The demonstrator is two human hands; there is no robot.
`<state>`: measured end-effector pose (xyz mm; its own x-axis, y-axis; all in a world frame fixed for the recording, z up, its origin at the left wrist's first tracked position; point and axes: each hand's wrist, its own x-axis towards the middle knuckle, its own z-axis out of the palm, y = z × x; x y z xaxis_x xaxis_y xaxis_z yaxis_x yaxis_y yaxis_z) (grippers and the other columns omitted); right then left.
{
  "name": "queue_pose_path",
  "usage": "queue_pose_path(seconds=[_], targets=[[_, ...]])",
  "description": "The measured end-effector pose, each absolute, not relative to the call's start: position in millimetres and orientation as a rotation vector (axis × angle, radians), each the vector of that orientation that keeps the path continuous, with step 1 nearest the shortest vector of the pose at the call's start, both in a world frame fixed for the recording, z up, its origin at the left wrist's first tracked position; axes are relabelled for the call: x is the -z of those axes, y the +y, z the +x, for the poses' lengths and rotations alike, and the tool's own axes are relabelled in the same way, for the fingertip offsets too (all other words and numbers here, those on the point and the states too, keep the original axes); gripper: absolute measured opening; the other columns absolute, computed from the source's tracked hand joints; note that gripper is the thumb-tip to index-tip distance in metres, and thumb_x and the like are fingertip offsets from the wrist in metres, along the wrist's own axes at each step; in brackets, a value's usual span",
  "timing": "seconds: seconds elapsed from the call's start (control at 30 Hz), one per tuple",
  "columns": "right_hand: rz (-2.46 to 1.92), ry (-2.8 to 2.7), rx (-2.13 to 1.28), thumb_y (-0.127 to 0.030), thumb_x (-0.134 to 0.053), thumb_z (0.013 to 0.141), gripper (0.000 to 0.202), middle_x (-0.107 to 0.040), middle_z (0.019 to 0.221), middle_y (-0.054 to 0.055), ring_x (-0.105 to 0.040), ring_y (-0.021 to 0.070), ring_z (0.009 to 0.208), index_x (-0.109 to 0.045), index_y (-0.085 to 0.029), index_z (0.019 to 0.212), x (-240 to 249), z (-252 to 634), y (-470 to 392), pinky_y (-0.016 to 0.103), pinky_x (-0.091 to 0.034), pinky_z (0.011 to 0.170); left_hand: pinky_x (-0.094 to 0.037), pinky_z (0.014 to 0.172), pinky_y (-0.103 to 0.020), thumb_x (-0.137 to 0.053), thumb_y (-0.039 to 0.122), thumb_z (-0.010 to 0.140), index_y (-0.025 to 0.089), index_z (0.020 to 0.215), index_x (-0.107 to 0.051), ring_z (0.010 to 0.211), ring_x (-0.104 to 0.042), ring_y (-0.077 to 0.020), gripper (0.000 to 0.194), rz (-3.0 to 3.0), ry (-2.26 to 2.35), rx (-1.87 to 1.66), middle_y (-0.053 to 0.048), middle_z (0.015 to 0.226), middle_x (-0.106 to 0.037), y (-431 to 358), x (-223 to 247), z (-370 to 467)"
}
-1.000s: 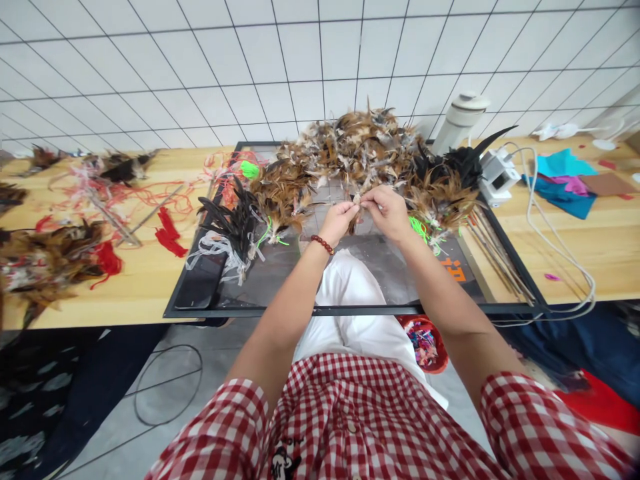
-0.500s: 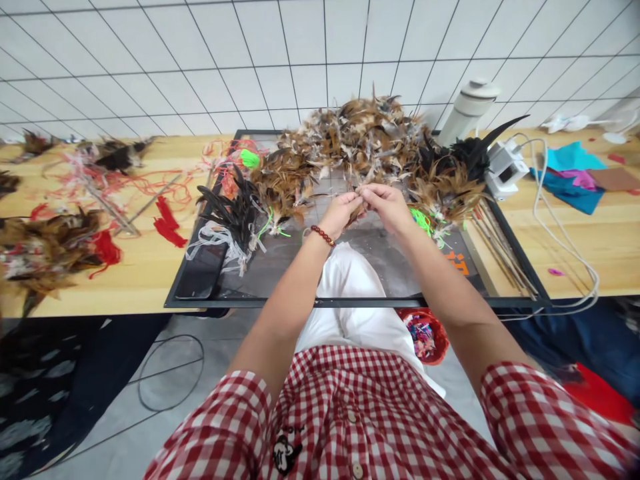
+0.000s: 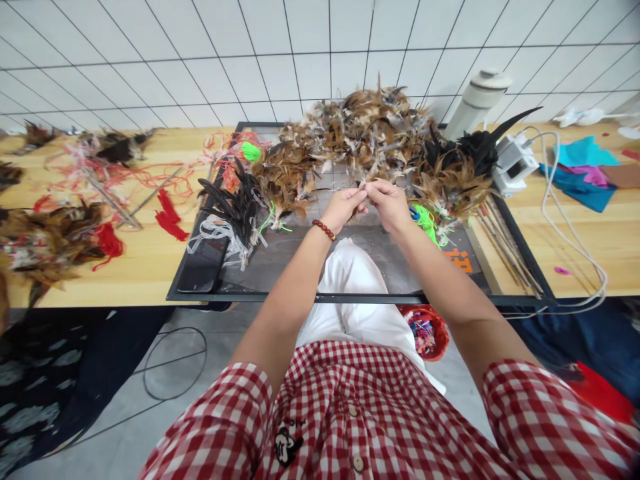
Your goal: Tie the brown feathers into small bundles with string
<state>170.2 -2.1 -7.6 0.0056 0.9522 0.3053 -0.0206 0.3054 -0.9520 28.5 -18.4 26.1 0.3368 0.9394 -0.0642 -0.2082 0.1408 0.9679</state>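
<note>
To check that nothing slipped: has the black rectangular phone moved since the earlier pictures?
No: the phone still lies at the near left corner of the black rectangular frame.

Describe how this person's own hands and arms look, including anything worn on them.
The left hand and right hand are ungloved. A bracelet of round, dark red beads circles the left wrist; the right wrist has none. Both forearms are uncovered below short, red-and-white checked sleeves.
</note>
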Motion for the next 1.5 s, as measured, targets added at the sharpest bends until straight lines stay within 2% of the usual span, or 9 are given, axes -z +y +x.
queue_pose_path(seconds=[0.13,0.27,0.43,0.63,0.8,0.97,1.13,1.4,1.5], targets=[[-0.952,-1.164,-1.002,-0.077,-0.087,0.055,0.059,-0.069,0.086,0.003,-0.060,0.0135,0.069,-0.076,-0.023,0.074,4,169,-4,0.029,-0.053,0.057,-0.045,0.063,-0.023,-0.077,0.038,0.089,0.014,0.060,-0.061,0.054,-0.058,-0.0084,0.041,1.114,0.859,-0.968,-0.001,0.056,-0.064,-18,-24,26],[-0.957,-1.170,-0.974,-0.075,-0.086,0.059,0.055,-0.073,0.087,0.003,-0.064,0.0146,0.074,-0.079,-0.023,0.078,1,170,-4,0.031,-0.058,0.067,-0.048,0.065,-0.022,-0.076,0.037,0.090,0.014,0.059,-0.059,0.055,-0.060,-0.0087,0.042,1.083,0.853,-0.947,0.000,0.055,-0.062,-20,-28,24],[-0.930,-1.174,-0.961,-0.071,-0.088,0.062,0.052,-0.073,0.083,0.001,-0.059,0.0114,0.062,-0.079,-0.023,0.079,-1,171,-5,0.029,-0.054,0.060,-0.048,0.062,-0.020,-0.078,0.038,0.088,0.013,0.064,-0.061,0.054,-0.061,-0.0080,0.039,1.048,0.843,-0.882,0.002,0.053,-0.058,-22,-33,22],[-0.932,-1.185,-1.055,-0.076,-0.086,0.058,0.059,-0.068,0.072,-0.001,-0.053,0.0104,0.054,-0.076,-0.023,0.082,-3,170,-7,0.028,-0.049,0.053,-0.048,0.061,-0.019,-0.079,0.038,0.088,0.012,0.071,-0.066,0.051,-0.060,-0.0078,0.034,1.061,0.864,-0.846,0.006,0.049,-0.048,-20,-31,20],[-0.919,-1.233,-1.091,-0.077,-0.084,0.061,0.060,-0.065,0.070,-0.002,-0.054,0.0105,0.055,-0.073,-0.024,0.087,-3,170,-8,0.028,-0.049,0.054,-0.051,0.064,-0.022,-0.080,0.039,0.087,0.012,0.071,-0.066,0.049,-0.058,-0.0079,0.034,1.051,0.862,-0.842,0.007,0.047,-0.045,-20,-30,19],[-0.915,-1.280,-1.073,-0.079,-0.082,0.063,0.062,-0.068,0.079,-0.001,-0.054,0.0114,0.059,-0.074,-0.026,0.095,-4,171,-10,0.030,-0.050,0.057,-0.053,0.065,-0.022,-0.081,0.041,0.085,0.012,0.072,-0.067,0.049,-0.057,-0.0071,0.035,1.057,0.830,-0.826,0.007,0.047,-0.045,-20,-29,18],[-0.909,-1.276,-1.038,-0.078,-0.082,0.062,0.059,-0.064,0.076,-0.001,-0.052,0.0119,0.062,-0.070,-0.025,0.085,1,172,-6,0.029,-0.048,0.059,-0.051,0.062,-0.021,-0.080,0.042,0.086,0.012,0.071,-0.067,0.049,-0.057,-0.0073,0.036,1.077,0.826,-0.818,0.007,0.047,-0.043,-20,-29,18],[-1.007,-1.307,-0.639,-0.079,-0.058,0.086,0.056,-0.058,0.078,0.001,-0.056,0.0140,0.069,-0.068,-0.024,0.090,10,210,24,0.031,-0.046,0.065,-0.050,0.061,-0.021,-0.079,0.031,0.086,0.014,0.067,-0.065,0.048,-0.053,-0.0065,0.029,1.079,1.016,-0.931,0.006,0.049,-0.044,-13,-33,8],[-1.017,-1.305,-0.507,-0.077,-0.054,0.090,0.055,-0.059,0.079,0.001,-0.058,0.0149,0.071,-0.069,-0.024,0.093,6,225,29,0.031,-0.047,0.066,-0.051,0.065,-0.023,-0.074,0.023,0.088,0.015,0.068,-0.067,0.054,-0.057,-0.0087,0.023,1.070,1.168,-1.104,0.004,0.053,-0.051,-2,-24,7]])
